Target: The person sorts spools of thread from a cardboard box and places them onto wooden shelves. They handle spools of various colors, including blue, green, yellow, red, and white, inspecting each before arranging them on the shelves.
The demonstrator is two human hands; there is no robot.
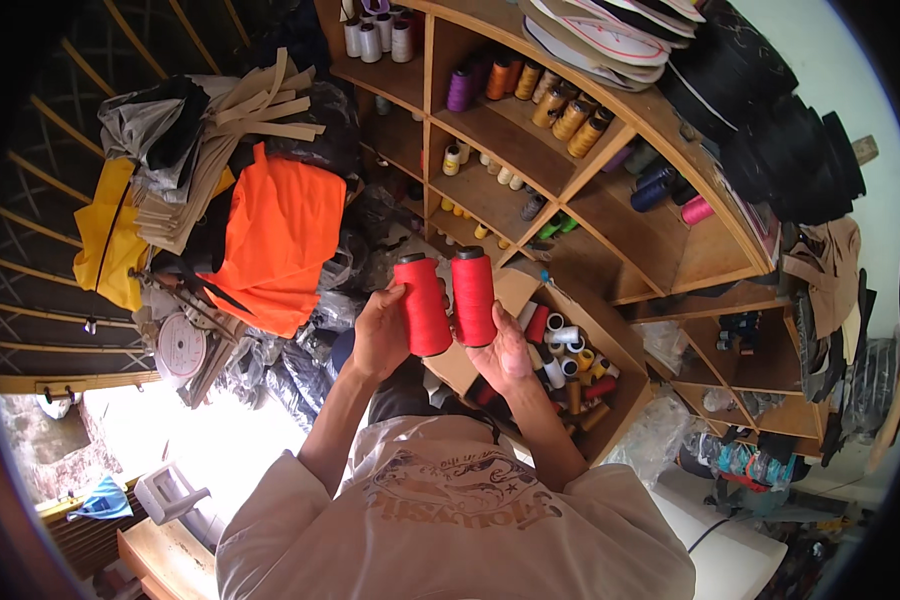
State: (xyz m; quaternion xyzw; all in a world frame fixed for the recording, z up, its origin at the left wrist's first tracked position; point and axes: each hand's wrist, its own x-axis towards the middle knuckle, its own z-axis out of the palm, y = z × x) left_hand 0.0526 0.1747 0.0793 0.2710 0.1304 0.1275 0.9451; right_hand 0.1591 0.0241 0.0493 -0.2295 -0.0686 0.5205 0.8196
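Two red thread spools stand side by side in front of me, nearly upright, with a narrow gap between them. My left hand (380,335) is closed round the left red thread spool (422,310), its thumb on the near side. The right red thread spool (473,300) is held in my right hand (507,352), with fingers partly hidden behind it. Both spools show dark tops. Just beyond and below my right hand sits an open cardboard box (610,335) of jumbled thread spools (570,368) in white, yellow, red and brown.
A wooden shelf (530,165) ahead holds thread cones in its compartments, with large black rolls (790,160) at its right end. Bright orange fabric (280,235) and tan strips (175,205) are piled at the left. Clear plastic (655,440) lies right of the box.
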